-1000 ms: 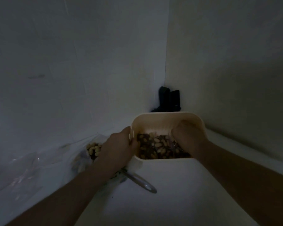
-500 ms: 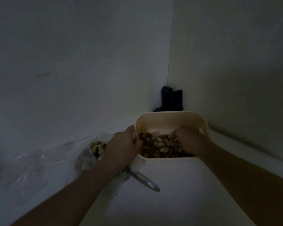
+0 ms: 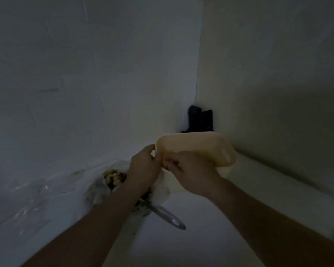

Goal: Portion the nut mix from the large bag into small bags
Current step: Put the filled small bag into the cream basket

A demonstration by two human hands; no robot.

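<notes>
Both hands meet at the near-left corner of the cream plastic tub (image 3: 197, 149), which sits at the far right, tipped away so its contents are hidden. The left hand (image 3: 143, 170) curls round something pale at the tub's rim; what exactly, I can't tell. The right hand (image 3: 191, 172) pinches nuts in bent fingers. A clear bag of nut mix (image 3: 112, 180) lies just left, a metal ring (image 3: 170, 218) nearer. Best now: hold the small bag's mouth wide, drop the handful low, avoid spills.
</notes>
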